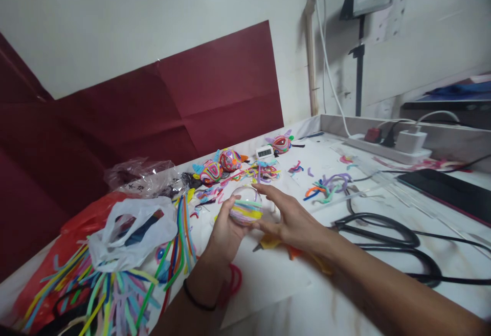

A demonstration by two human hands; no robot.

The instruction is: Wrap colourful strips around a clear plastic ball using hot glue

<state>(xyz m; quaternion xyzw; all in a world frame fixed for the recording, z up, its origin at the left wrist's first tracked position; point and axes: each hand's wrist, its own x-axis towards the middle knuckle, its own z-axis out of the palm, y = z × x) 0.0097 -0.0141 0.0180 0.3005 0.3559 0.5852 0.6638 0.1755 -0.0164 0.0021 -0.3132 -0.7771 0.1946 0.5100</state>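
My left hand cups a clear round ball from the left and below. Stripes of yellow, green, blue and pink fuzzy strips wrap its lower part, while the top is bare and see-through. From the right, my right hand has its fingers curled round the same ball, at its top and lower edge. Below the right hand lie orange and yellow pieces, partly hidden by the forearm. Black-handled scissors rest beside that forearm, their blades mostly hidden.
Decorated balls and a small white digital timer stand along the back. Pipe cleaners fan out from a white plastic bag at left. Cut scraps, a power strip and a phone lie right.
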